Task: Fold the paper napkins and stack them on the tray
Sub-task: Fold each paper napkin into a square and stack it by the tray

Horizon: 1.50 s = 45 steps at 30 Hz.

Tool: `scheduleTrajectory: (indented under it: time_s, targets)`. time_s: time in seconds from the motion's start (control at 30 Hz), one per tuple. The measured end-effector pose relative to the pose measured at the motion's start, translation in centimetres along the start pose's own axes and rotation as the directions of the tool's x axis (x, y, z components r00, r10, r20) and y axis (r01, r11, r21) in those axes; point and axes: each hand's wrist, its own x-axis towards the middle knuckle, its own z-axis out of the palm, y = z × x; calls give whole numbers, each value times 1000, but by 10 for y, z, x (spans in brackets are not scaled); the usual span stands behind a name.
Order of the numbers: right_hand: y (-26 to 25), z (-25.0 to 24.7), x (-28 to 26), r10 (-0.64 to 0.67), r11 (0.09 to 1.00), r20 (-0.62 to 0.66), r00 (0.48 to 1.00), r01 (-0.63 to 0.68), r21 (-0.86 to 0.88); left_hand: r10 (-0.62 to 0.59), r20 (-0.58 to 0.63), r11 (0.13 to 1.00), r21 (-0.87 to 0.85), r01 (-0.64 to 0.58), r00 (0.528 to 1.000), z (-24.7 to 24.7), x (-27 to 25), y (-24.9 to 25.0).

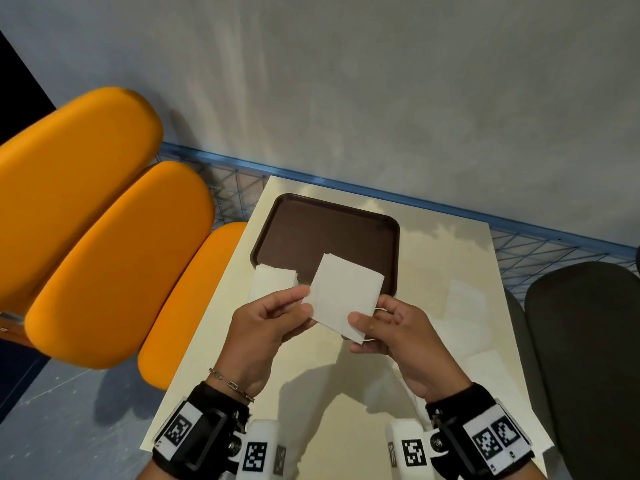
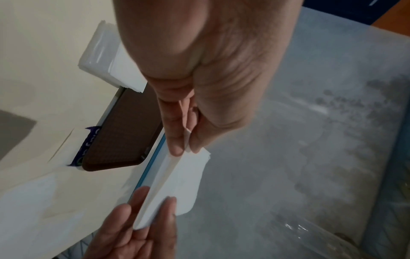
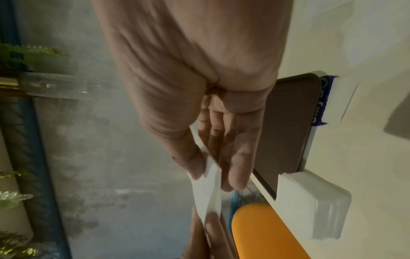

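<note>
Brown tray (image 1: 325, 233) on surface (image 1: 450, 271); napkin stack (image 1: 273, 282) overlaps near rim. White folded napkin (image 1: 343, 296) pinched by left grip (image 1: 266, 323) and right grip (image 1: 391, 327).

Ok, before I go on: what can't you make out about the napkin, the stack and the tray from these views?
- Napkin: how many layers it has; head view shows it flat, wrist views blur its edges.
- Stack of napkins: its count; sheets too thin, left hand covers its near edge.
- Tray: its near rim, hidden behind the napkin and right hand.
- Purple label beside the tray: text partly covered and blurred.
</note>
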Motion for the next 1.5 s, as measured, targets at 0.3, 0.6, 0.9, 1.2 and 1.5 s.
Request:
scheduleTrajectory:
  time_s: [0.3, 0.6, 0.9, 1.2, 1.5]
  targets:
    - [5, 17, 8, 7, 995, -46, 999, -3, 95, 84, 52, 990, 108, -89, 995, 3, -4, 3]
    - [8, 25, 4, 68, 942, 30, 997, -74, 327, 85, 78, 993, 77, -91, 993, 2, -2, 7]
    - [12, 27, 3, 67, 904, 95, 993, -100, 415, 72, 42, 990, 114, -76, 997, 6, 5, 6]
    - [13, 32, -1, 53, 929, 85, 995, -81, 361, 27, 29, 989, 147, -31, 999, 3, 10, 8]
    - [17, 31, 3, 55, 960, 27, 998, -60, 274, -35, 29, 991, 127, 31, 999, -2, 12, 5]
